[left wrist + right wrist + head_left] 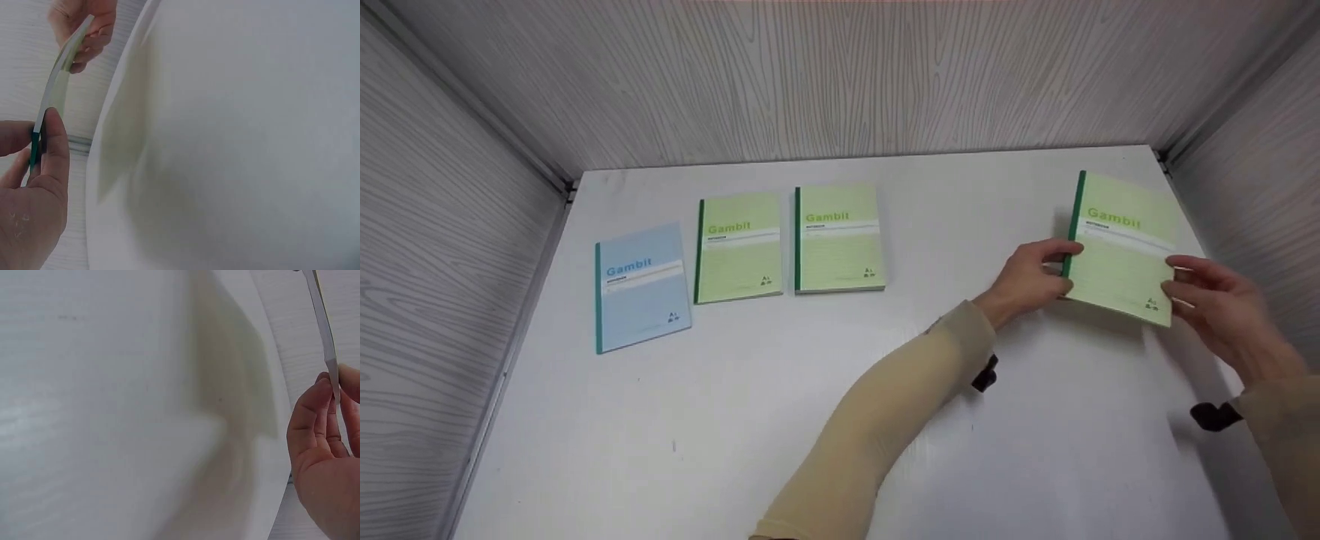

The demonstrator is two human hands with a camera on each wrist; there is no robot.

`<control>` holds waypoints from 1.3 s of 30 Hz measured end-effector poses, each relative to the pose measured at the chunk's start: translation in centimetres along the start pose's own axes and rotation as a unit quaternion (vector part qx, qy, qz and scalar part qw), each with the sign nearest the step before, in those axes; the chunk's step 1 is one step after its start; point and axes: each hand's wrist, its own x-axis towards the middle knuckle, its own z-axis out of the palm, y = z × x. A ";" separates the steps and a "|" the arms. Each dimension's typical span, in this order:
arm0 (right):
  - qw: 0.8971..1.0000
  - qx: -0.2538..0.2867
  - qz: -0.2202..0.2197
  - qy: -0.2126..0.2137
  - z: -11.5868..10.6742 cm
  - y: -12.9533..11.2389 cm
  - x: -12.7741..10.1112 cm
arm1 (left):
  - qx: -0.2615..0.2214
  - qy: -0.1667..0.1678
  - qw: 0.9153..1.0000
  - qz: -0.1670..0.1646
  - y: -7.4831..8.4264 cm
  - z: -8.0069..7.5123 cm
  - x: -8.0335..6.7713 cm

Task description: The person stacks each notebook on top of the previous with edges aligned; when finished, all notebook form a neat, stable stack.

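A light green notebook (1117, 277) with a dark green spine is held above the right end of the white table, cover up. My left hand (1024, 281) pinches its spine edge near the lower left corner. On the opposite edge, my right hand (1222, 304) grips the pages near the lower right corner. Seen edge-on in the left wrist view, the notebook (53, 84) bends slightly between the two hands, and its shadow falls on the tabletop. In the right wrist view the right hand (326, 450) has thumb and fingers on either side of the page edge.
To the left lie a blue notebook (643, 304), a green notebook (739, 262) and a thicker-looking green one (840, 259), side by side on the white table (697, 420). Wood-grain panels (840, 82) enclose the table at the back and both sides.
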 end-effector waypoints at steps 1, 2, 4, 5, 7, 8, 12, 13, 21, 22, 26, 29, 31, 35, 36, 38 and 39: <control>1.000 0.001 -0.005 -0.004 0.6 0.1 0.0 | 0.005 0.000 1.000 0.003 -0.3 -0.8 -0.2; 1.000 0.000 -0.009 -0.009 1.3 0.2 0.1 | 0.014 0.002 1.000 0.006 -0.5 -1.6 -0.4; 1.000 -0.002 -0.021 -0.020 2.5 0.7 0.2 | 0.025 0.002 1.000 0.013 -0.9 -3.1 -1.0; 0.999 -0.012 -0.027 -0.020 3.2 1.0 0.3 | 0.032 0.000 0.999 0.019 -1.2 -3.9 -1.4; 0.998 -0.042 -0.042 -0.019 4.8 1.6 0.6 | 0.041 -0.002 0.999 0.034 -1.8 -5.7 -2.1; 0.997 -0.058 -0.050 -0.017 5.8 1.9 0.8 | 0.043 -0.004 0.998 0.042 -2.1 -6.7 -2.5; 0.992 -0.107 -0.073 0.001 10.5 3.1 2.2 | 0.038 -0.001 0.997 0.073 -3.7 -11.4 -4.1; 0.991 -0.110 -0.075 0.005 11.9 3.5 2.5 | 0.037 0.002 0.996 0.077 -4.1 -12.6 -4.5; 0.985 -0.161 -0.061 -0.004 23.0 6.1 5.3 | 0.092 0.061 0.993 0.038 -6.2 -22.5 -7.3; 0.984 -0.169 -0.061 -0.007 24.4 6.3 5.6 | 0.096 0.070 0.993 0.026 -6.2 -23.7 -7.6; 0.978 -0.194 -0.069 -0.018 28.9 7.0 7.1 | 0.124 0.099 0.987 -0.025 -5.9 -27.6 -8.4; 0.974 -0.217 -0.067 -0.022 31.2 7.3 8.0 | 0.146 0.112 0.982 -0.052 -5.6 -29.5 -8.6; 0.970 -0.233 -0.060 -0.024 32.2 7.6 8.4 | 0.155 0.115 0.979 -0.064 -5.6 -30.3 -8.7; 0.964 -0.262 -0.047 -0.026 33.6 8.1 8.8 | 0.179 0.118 0.973 -0.082 -5.7 -31.0 -8.8; 0.961 -0.272 -0.046 -0.027 33.8 8.3 8.9 | 0.190 0.118 0.971 -0.084 -5.7 -31.0 -8.9; 0.953 -0.297 -0.046 -0.028 34.1 8.5 8.9 | 0.216 0.121 0.965 -0.087 -5.7 -31.0 -8.9; 0.949 -0.312 -0.047 -0.029 34.3 8.5 8.9 | 0.231 0.123 0.961 -0.087 -5.6 -30.9 -8.9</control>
